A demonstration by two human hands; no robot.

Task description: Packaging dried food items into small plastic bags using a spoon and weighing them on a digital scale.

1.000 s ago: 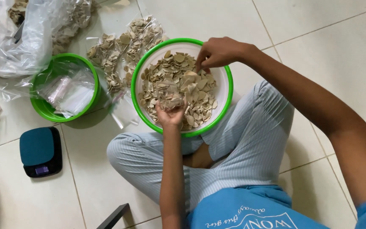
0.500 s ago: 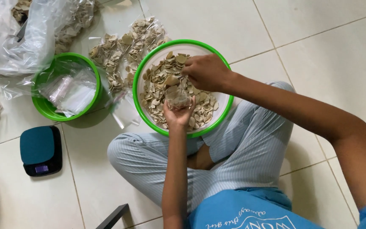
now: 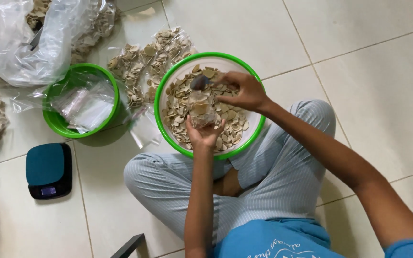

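Small bag: a clear plastic bag (image 3: pixel 201 111) held upright over the middle of the big bowl, mouth up, already partly filled with pale dried slices.
Left hand: the left hand (image 3: pixel 204 134) is closed around the bag's lower part, fingers curled up its sides.
Right hand: the right hand (image 3: pixel 242 91) is above the bag's mouth, fingers pinched on a small dark scoop (image 3: pixel 200 82) (it may be a spoon; the shape is blurred).
Big bowl: a white bowl with a green rim (image 3: pixel 162 86), on the floor in front of the crossed legs, with a thick layer of loose slices (image 3: pixel 178 107) left in it.
Done, by my reading: two filled clear packets (image 3: pixel 151 59) lie on the floor just beyond the bowl.
Left to do, by my reading: most of the bowl's slices are not yet bagged, and the bag in hand is not full.
Smaller bowl: a green bowl (image 3: pixel 56 125) to the left holds empty clear bags.
Scale: a dark kitchen scale (image 3: pixel 48 169) sits on the floor, near that bowl.
Large sack: a big clear plastic sack (image 3: pixel 29 40) of more slices lies at the far left.
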